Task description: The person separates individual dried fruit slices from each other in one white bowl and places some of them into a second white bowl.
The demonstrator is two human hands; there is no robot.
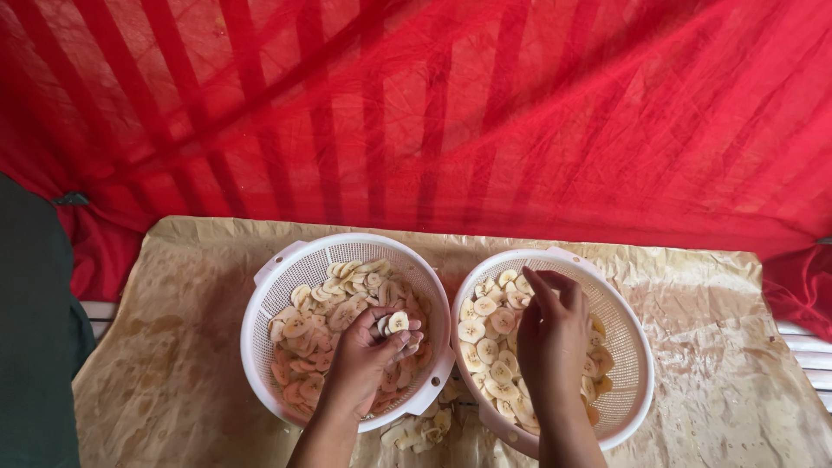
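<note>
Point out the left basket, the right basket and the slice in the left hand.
left basket (270, 299): head view, bare left wall.
right basket (631, 347): head view, bare right wall.
slice (398, 321): head view, its pale face.

The 2 colanders, the left colander (269, 299) and the right colander (637, 381), are looking like white plastic, smooth and faintly glossy on the rims, with walls perforated into a fine mesh. The banana slices (338, 303) filling them are showing a matt, dry, pale cream surface, some turning pinkish-brown. The sheet (191, 347) lying under the colanders is looking like tan paper, creased and wrinkled, blotched with darker greasy stains and giving a dull sheen. Behind it, the red cloth (520, 113) is hanging as a thin, sheer, matt fabric, letting darker bars show through its weave. At the far left, a dark green cloth (30, 347) is appearing matt and opaque.
</note>
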